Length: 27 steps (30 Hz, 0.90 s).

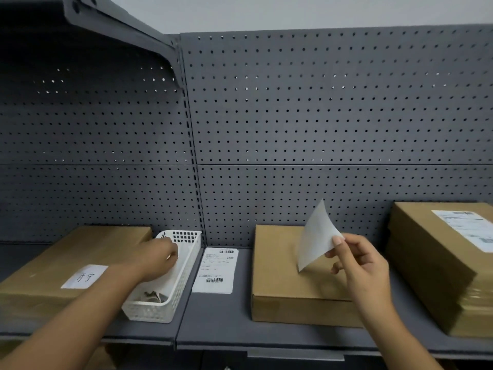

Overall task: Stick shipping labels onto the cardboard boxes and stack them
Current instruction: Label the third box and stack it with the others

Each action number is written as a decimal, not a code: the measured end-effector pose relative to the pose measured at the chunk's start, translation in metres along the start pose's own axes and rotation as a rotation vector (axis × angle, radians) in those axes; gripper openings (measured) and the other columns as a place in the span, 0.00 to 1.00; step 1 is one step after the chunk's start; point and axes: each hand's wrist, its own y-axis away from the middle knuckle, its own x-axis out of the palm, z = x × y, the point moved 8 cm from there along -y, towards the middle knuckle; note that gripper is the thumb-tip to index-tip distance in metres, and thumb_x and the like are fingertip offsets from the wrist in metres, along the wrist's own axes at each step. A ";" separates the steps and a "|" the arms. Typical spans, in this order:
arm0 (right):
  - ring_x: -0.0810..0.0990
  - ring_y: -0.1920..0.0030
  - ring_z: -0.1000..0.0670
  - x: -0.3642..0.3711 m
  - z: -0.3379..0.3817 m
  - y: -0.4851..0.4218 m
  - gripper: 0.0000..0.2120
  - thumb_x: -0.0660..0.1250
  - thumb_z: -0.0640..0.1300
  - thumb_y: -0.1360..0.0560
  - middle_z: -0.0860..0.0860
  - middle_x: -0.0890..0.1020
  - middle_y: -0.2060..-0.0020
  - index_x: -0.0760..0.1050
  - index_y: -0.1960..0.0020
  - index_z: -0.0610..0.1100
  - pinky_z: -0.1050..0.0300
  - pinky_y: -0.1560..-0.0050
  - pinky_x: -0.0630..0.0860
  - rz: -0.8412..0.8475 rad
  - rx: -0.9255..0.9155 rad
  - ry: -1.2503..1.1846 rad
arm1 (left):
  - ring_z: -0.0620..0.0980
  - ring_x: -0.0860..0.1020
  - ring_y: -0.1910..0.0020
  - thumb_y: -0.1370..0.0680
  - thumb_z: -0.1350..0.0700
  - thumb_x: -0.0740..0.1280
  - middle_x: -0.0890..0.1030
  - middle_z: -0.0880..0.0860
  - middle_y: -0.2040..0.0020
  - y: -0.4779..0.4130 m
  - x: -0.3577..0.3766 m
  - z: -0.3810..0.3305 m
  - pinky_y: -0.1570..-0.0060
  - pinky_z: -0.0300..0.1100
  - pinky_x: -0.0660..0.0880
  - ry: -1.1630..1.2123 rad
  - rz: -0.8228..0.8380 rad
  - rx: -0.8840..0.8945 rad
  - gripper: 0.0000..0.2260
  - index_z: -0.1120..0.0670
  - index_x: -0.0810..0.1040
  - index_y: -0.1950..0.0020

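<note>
While the right hand [360, 265] pinches one corner of the loose label [316, 236] between thumb and fingertips, the sheet hangs curled just above the cardboard box [288, 284], below and to that hand's left. Held by a single corner, it could, I judge, fold onto itself or land askew and crease. The left hand [157, 255] is down inside the white basket [157, 311], well to the left. Whether its fingers grip anything I cannot tell, and it is not placed to steady the free edge. The labelled stack [432, 265] sits just right of the right hand.
</note>
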 end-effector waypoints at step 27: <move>0.82 0.36 0.51 0.010 0.049 0.026 0.11 0.70 0.32 0.21 0.53 0.83 0.38 0.83 0.42 0.42 0.53 0.39 0.79 0.505 -0.567 0.417 | 0.56 0.83 0.40 0.16 0.40 0.60 0.85 0.57 0.37 0.030 -0.039 -0.250 0.41 0.52 0.78 2.084 0.335 0.024 0.23 0.55 0.81 0.33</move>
